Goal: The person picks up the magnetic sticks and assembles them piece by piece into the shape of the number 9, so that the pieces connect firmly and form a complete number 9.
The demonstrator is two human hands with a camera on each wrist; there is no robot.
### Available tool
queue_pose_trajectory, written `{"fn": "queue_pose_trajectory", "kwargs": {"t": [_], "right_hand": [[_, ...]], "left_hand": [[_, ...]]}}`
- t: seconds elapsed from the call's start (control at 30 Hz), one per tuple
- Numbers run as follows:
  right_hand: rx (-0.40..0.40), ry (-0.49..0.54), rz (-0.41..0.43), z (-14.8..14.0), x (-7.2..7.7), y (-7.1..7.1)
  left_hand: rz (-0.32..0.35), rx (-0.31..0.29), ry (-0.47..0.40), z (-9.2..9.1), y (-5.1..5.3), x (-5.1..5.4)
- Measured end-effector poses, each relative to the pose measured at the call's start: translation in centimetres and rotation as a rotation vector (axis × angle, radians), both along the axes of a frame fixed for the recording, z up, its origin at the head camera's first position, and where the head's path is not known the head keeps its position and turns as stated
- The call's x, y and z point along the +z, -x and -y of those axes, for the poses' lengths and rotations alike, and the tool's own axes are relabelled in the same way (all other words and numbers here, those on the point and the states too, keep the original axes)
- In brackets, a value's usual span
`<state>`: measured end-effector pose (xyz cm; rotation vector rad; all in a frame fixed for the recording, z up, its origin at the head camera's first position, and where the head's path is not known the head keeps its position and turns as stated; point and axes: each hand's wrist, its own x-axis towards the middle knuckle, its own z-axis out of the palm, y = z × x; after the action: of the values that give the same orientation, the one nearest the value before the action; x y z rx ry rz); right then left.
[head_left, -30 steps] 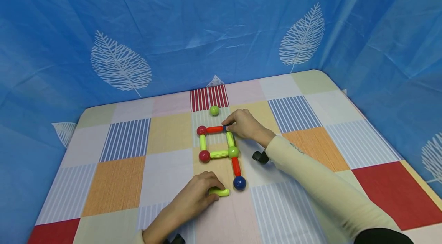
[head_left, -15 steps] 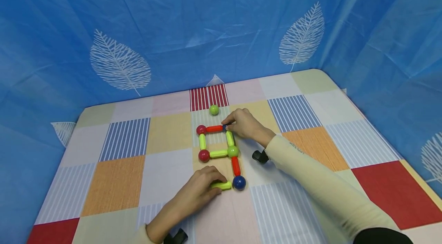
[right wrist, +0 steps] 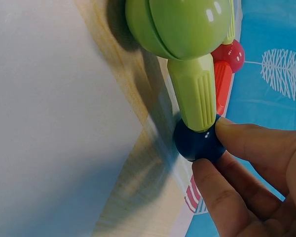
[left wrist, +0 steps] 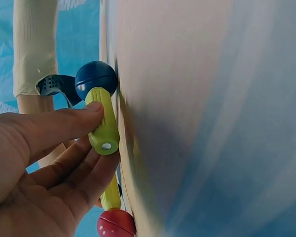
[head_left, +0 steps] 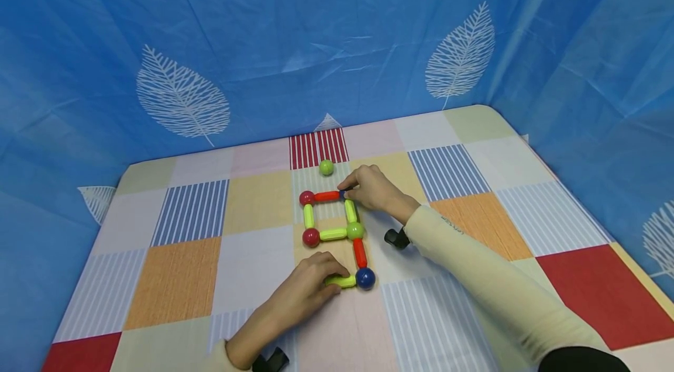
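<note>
My left hand (head_left: 307, 285) pinches a yellow-green magnetic rod (left wrist: 104, 123) between thumb and fingers. The rod's far end touches a blue ball (head_left: 365, 278), which a red rod (head_left: 360, 252) links to a green ball (head_left: 355, 231). At the far right corner of a square of rods and balls, my right hand (head_left: 374, 188) pinches another blue ball (right wrist: 197, 140). Two red balls, the nearer one (head_left: 311, 237) and the farther one (head_left: 307, 198), form the square's left side. Its far side is a red rod (head_left: 327, 196); the other sides are yellow-green rods.
A loose green ball (head_left: 326, 168) lies beyond the square. The patchwork tablecloth (head_left: 253, 255) covers the table, and a blue curtain (head_left: 316, 38) with white leaves hangs behind and along the sides. Black straps sit at both wrists.
My left hand has moved away from me and slightly right, bringing the yellow-green rod against the near blue ball. The right hand has stayed at its corner.
</note>
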<state>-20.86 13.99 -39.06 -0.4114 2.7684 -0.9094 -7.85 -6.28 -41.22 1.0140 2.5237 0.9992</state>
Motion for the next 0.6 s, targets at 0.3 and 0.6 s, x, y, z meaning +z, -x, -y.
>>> {"fn": "queue_pose_trajectory", "kwargs": {"t": [0.3,0.6], "right_hand": [[-0.006,-0.004,0.004,0.0,0.07,-0.01],[-0.008,-0.009,0.008,0.07,0.07,-0.01]], "left_hand": [[-0.001,0.004,0.007,0.12,0.05,0.15],[0.022,0.003,0.015,0.22,-0.04,0.23]]}}
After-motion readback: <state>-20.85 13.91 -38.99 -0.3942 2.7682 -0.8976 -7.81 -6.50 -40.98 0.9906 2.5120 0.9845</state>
